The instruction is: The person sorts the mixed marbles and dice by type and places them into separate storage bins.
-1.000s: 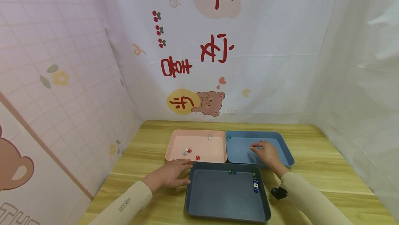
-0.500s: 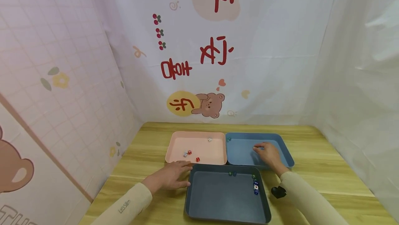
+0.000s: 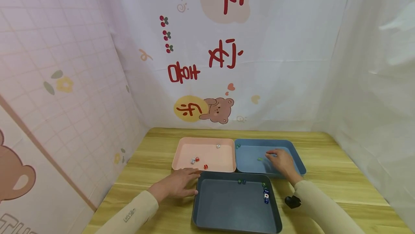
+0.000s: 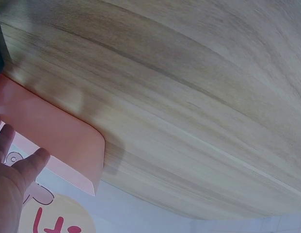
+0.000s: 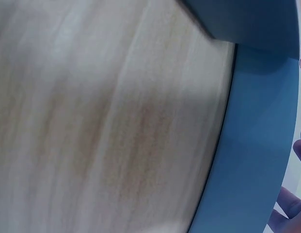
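Observation:
My right hand (image 3: 282, 162) hovers over the blue tray (image 3: 293, 151), its fingertips slightly apart with nothing visible between them. Just left of those fingertips a small green translucent die (image 3: 260, 159) lies on the tray floor. More green dice (image 3: 238, 146) sit in that tray's far left corner. My left hand (image 3: 178, 184) lies with fingers extended beside the left rim of the dark grey tray (image 3: 223, 208). Inside the dark tray are a green die (image 3: 239, 181), a dark blue die (image 3: 244, 182), another green die (image 3: 264, 184) and a row of blue and white dice (image 3: 266, 196).
A pink tray (image 3: 207, 151) adjoins the blue one at the back left; it holds white dice (image 3: 193, 160) and red dice (image 3: 205, 167). All trays stand on a wood-grain table (image 3: 149, 151), with a printed white cloth (image 3: 275, 64) hanging behind it.
My right hand has drawn slightly right and let go of a green die, which now shows on the blue tray's floor. My left hand has stayed in place.

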`<state>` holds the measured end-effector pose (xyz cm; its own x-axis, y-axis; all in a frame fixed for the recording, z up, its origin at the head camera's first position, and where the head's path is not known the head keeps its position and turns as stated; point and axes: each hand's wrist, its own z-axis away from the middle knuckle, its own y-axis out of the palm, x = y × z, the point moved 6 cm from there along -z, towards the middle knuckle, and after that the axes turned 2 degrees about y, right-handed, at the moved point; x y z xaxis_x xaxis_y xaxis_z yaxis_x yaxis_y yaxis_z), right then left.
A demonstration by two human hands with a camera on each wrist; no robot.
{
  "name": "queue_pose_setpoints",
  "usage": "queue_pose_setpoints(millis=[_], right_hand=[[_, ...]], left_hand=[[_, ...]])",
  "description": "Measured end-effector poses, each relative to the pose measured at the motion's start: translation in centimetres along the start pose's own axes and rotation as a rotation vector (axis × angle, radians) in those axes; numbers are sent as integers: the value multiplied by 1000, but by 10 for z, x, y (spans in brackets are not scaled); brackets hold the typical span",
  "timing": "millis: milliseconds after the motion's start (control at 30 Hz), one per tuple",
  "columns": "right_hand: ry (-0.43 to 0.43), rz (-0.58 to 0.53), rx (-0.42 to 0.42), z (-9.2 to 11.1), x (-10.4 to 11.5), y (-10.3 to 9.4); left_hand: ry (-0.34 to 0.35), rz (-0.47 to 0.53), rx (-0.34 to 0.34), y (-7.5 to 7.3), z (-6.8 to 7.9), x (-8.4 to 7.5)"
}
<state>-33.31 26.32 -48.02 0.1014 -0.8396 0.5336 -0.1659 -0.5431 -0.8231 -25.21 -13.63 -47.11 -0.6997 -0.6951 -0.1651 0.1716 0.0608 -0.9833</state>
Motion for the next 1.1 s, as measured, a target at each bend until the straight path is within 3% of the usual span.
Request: queue_pose_setpoints(millis=[333,533,1100], right_hand=[[-11,-63,9,6,1,0],[-59,-114,3,10,2,0],[-128,-168,30,35,11,-5]], left_hand=[[-8,-14,2,0,0,0],[3,6,-2,-1,1,-2],[-15,17,5,-2,0,-4]])
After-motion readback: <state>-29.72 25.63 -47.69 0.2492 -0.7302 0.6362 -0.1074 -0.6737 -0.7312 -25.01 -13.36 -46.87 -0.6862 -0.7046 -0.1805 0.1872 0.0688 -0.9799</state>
